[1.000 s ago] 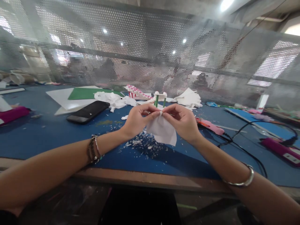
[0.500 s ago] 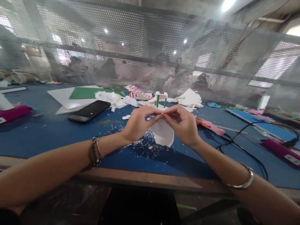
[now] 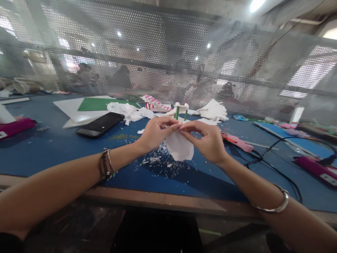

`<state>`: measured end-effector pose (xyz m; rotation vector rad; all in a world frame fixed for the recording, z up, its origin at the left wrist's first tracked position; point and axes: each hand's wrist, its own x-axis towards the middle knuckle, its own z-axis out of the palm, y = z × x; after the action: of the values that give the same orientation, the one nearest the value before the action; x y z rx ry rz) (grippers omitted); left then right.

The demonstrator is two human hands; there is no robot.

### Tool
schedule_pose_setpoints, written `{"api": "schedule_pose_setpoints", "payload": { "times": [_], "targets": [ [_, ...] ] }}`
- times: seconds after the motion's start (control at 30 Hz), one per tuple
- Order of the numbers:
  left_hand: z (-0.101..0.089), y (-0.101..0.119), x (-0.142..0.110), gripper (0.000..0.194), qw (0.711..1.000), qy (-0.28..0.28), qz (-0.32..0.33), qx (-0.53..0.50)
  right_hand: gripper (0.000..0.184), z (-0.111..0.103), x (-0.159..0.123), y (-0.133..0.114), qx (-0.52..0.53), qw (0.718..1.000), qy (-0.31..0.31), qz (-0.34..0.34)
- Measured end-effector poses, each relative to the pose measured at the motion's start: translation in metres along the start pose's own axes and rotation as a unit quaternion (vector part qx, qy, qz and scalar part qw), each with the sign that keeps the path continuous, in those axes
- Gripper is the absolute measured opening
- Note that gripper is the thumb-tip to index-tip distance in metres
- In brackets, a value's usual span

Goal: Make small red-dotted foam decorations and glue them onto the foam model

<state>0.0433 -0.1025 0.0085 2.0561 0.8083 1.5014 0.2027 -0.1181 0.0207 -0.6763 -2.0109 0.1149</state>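
Over the middle of the blue tabletop, my left hand (image 3: 157,133) and my right hand (image 3: 207,138) meet fingertip to fingertip. Both are closed in a pinch on the upper edge of a thin white sheet (image 3: 179,146), which looks like paper. The sheet hangs below the fingers with a rounded lower outline. Exactly what lies between the fingertips is mostly hidden. Many small white scraps (image 3: 155,160) are scattered on the table beneath and to the left of the sheet. Just behind the hands stands a small white model piece with green legs (image 3: 181,109).
A black phone (image 3: 101,125) lies left, near green sheet material (image 3: 97,104) and crumpled white material (image 3: 125,111). A pink-spotted model slide (image 3: 155,102) stands behind. To the right are a pink glue gun (image 3: 238,142), a black cable (image 3: 285,175) and a magenta power strip (image 3: 317,171).
The white sheet has shifted slightly left and up with my fingertips, and its outline has turned a little. My right fingers now lie more over the pinched edge.
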Motion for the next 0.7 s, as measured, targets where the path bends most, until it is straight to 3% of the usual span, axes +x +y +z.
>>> {"api": "schedule_pose_setpoints", "payload": {
  "times": [0.7],
  "targets": [
    [-0.0035, -0.0045, 0.0031, 0.015, 0.987, -0.039, 0.083, 0.134, 0.009, -0.0034, 0.0014, -0.0007, -0.175, 0.984, -0.024, -0.037]
  ]
}}
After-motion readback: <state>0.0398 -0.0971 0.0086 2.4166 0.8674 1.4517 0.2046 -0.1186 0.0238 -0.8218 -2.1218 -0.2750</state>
